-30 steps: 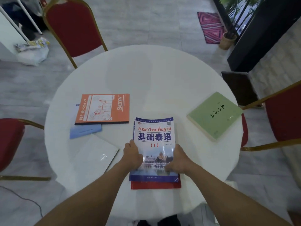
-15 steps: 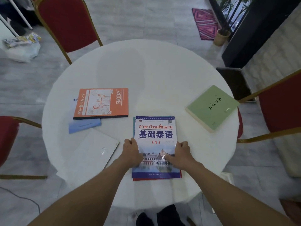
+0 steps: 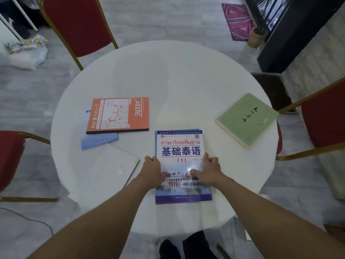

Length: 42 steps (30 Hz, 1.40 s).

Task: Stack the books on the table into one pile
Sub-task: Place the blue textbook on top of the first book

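A blue-and-white Thai textbook point(image 3: 180, 146) tops a small pile near the table's front edge, over a red book point(image 3: 164, 203) whose edge just shows beneath. My left hand point(image 3: 153, 170) grips the pile's left side and my right hand point(image 3: 208, 171) grips its right side, thumbs on the cover. An orange Snoopy notebook point(image 3: 119, 114) lies to the left, overlapping a light blue booklet point(image 3: 99, 142). A white book point(image 3: 110, 169) lies at the front left. A green book point(image 3: 246, 118) rests at the right edge.
The round white table point(image 3: 168, 75) is ringed by red chairs with gold frames: one at the back left point(image 3: 74, 21), one at the left point(image 3: 9, 157), one at the right point(image 3: 324, 116). A potted plant point(image 3: 258, 34) and a patterned mat point(image 3: 237, 19) are on the floor behind.
The textbook has been slid toward me until it covers the red book almost fully. Both hands have shifted from its lower part to its side edges.
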Each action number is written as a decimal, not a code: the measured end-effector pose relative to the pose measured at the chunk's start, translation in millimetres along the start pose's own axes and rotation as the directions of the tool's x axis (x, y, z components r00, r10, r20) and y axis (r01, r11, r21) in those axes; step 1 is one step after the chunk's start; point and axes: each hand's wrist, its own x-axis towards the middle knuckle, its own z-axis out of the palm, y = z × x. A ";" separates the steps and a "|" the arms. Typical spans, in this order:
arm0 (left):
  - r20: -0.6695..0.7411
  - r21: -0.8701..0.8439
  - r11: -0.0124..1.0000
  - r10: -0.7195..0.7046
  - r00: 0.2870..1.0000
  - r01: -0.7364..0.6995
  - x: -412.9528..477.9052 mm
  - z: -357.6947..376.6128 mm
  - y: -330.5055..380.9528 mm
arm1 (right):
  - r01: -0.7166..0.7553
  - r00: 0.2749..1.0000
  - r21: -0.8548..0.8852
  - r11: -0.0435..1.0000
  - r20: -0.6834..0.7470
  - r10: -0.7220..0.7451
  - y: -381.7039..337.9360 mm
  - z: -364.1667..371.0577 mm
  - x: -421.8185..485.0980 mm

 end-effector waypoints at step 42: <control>-0.074 -0.107 0.972 -0.218 0.973 0.210 44.6 -53.7 24.0 | 0.156 0.987 -0.136 0.978 -0.007 -0.159 -31.6 -64.4 57.5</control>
